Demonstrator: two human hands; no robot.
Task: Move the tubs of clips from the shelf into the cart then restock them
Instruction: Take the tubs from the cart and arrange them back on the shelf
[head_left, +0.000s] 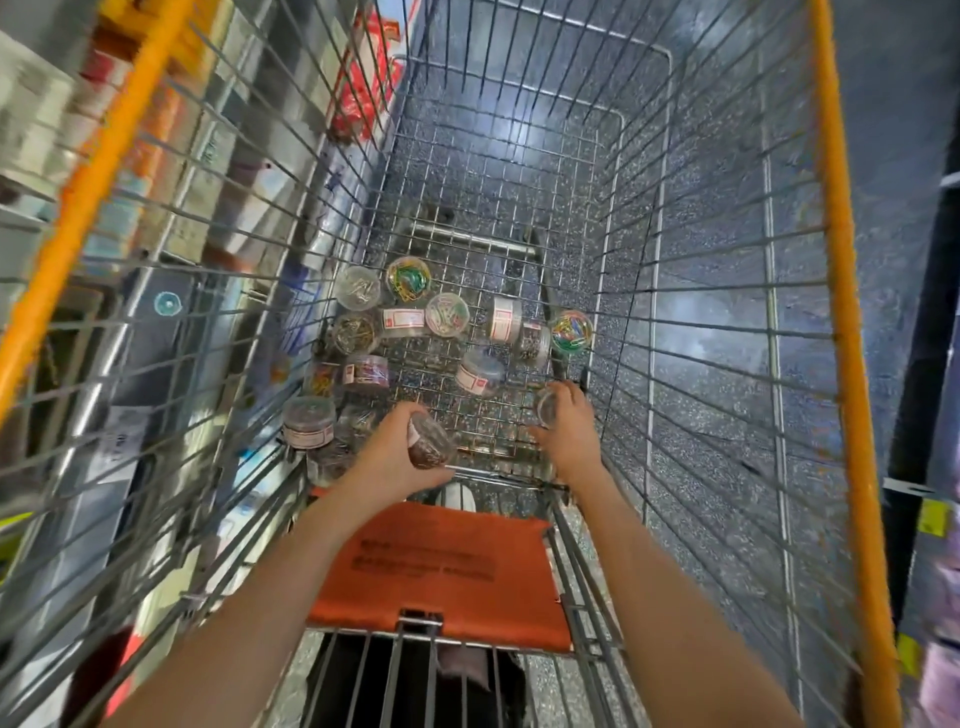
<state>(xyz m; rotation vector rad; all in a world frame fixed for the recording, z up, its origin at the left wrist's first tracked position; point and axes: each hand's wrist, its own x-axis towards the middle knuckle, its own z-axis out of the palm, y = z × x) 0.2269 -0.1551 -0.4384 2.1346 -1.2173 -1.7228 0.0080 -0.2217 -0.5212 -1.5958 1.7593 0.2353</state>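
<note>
Dark speckled flooring (727, 249), blue-grey with pale glare patches, fills the view beneath and beyond a wire shopping cart (691, 291). The cart's grey mesh walls rise on both sides, topped by orange rails (844, 291). To the left, seen through the mesh, stand blurred shelves (47, 135) of stacked goods; their contents cannot be read. A red package (363, 78) shows past the far left corner. Near the person, an orange seat flap (441, 566) with dark printing lies across the cart's near end, below both forearms.

On the cart's mesh bottom lie the tubs of clips (447, 314), small clear round containers, mostly gathered at the left and middle. Some stand with lids up, showing coloured clips inside, as with the yellow-green tub (409, 279) and the multicoloured tub (572, 331) towards the right; others lie on their sides with white labels showing. A few crowd against the left wall.

The left hand (395, 457) reaches into the cart, its fingers wrapped around a brown-filled tub (430, 441) held just above the mesh. The right hand (569, 431) reaches down beside it, its fingers curled round a small clear tub (546, 405) near the right wall. The two hands are apart, with bare mesh between them.
</note>
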